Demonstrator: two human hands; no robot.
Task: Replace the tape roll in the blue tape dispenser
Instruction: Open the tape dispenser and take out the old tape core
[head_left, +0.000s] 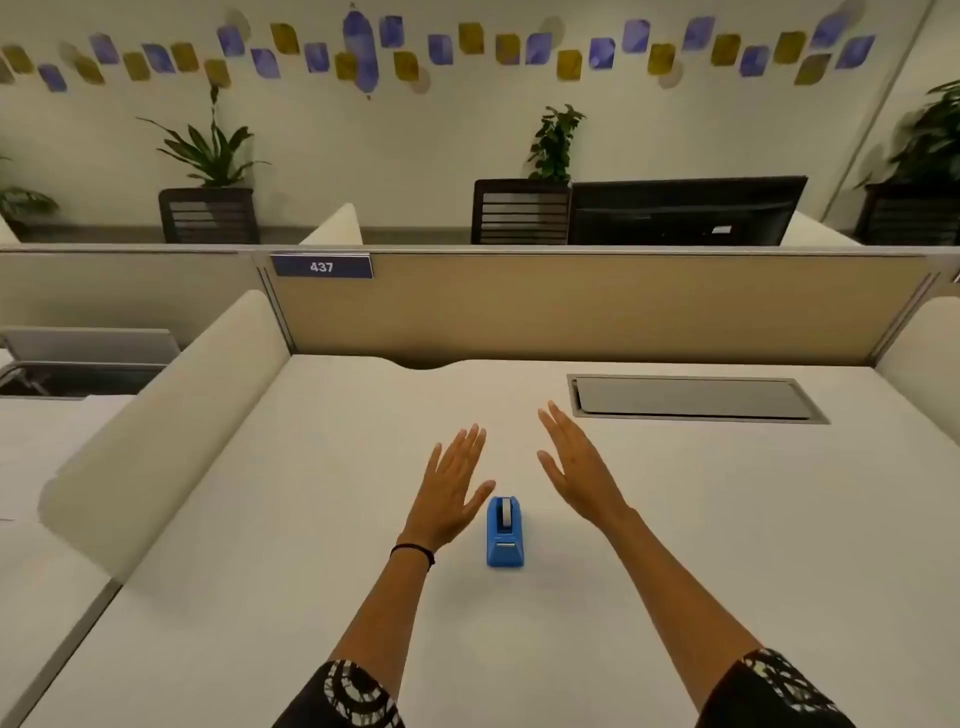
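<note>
Flanking the blue tape dispenser (505, 531), left hand (451, 498) and right hand (581, 470) hover, fingers spread, empty.

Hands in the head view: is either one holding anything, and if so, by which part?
Nothing is held. The left hand and right hand are open and flat, either side of the blue tape dispenser on the desk.

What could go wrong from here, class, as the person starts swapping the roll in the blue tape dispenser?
1. The blue tape dispenser stands loose on the smooth white desk; a one-handed pull may well slide or tip it.
2. Both the left hand and right hand are open and empty, and no spare roll shows on the desk, so the swap may stall.
</note>
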